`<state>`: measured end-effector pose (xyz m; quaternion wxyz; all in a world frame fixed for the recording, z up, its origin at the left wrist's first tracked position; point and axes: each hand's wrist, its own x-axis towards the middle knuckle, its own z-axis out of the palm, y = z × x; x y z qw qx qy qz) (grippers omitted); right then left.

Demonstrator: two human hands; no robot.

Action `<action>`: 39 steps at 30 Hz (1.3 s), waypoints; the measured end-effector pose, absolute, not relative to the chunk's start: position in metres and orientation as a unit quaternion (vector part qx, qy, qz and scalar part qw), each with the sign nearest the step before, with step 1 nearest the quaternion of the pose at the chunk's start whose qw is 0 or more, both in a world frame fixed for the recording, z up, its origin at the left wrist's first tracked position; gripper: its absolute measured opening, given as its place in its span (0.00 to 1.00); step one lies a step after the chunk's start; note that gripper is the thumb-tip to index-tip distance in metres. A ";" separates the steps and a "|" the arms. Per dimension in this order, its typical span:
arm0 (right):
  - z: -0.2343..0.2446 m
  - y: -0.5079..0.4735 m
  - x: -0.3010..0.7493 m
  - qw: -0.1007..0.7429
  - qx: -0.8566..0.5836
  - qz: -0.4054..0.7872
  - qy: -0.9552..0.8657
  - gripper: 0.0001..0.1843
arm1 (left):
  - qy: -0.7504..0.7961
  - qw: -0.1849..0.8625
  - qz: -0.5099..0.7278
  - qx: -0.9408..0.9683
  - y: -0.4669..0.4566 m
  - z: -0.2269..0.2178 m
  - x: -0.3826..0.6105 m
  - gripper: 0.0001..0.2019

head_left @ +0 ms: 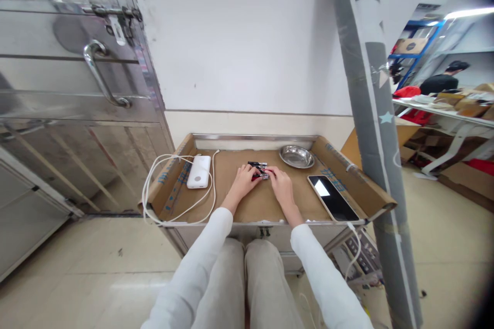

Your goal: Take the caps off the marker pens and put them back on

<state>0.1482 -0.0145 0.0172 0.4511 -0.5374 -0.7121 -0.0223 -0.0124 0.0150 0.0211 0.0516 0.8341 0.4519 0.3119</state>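
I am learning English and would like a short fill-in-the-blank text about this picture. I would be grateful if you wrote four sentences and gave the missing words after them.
1. The power bank is ____ in colour.
2. The phone lies to the person's ____ of both hands.
3. The left hand and the right hand are at some small dark items, ____ the power bank and the phone.
4. The shallow, shiny bowl looks made of ____.

Missing words: white; right; between; metal.

small black items (257, 164) partly hidden by fingers (274, 171), grey roll (368, 128) and metal door (46, 77) cut off
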 end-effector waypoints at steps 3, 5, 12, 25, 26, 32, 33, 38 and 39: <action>0.018 -0.015 0.148 0.449 -0.550 -0.022 -0.703 0.18 | 0.445 0.033 0.287 0.848 0.011 0.025 -0.012 0.08; 0.019 -0.016 0.148 0.443 -0.560 -0.028 -0.699 0.18 | 0.441 0.028 0.276 0.853 0.009 0.027 -0.012 0.08; 0.019 -0.020 0.152 0.448 -0.624 -0.050 -0.638 0.19 | 0.444 0.027 0.335 0.831 0.008 0.028 -0.014 0.08; 0.020 -0.018 0.143 0.391 -0.548 -0.076 -0.736 0.19 | 0.437 0.019 0.364 0.822 0.009 0.030 -0.019 0.08; 0.020 -0.018 0.142 0.384 -0.525 -0.055 -0.757 0.20 | 0.441 0.021 0.363 0.820 0.009 0.031 -0.019 0.08; 0.017 -0.016 0.139 0.400 -0.476 0.033 -0.783 0.30 | 0.544 -0.033 0.360 0.757 0.011 0.030 -0.023 0.07; 0.017 -0.016 0.140 0.403 -0.480 0.032 -0.778 0.29 | 0.570 -0.049 0.353 0.741 0.011 0.029 -0.023 0.07; 0.015 -0.015 0.145 0.388 -0.486 -0.001 -0.783 0.23 | 0.653 -0.069 0.316 0.685 0.016 0.022 -0.025 0.08; 0.015 -0.015 0.145 0.381 -0.488 -0.007 -0.786 0.23 | 0.659 -0.064 0.313 0.681 0.018 0.020 -0.025 0.09</action>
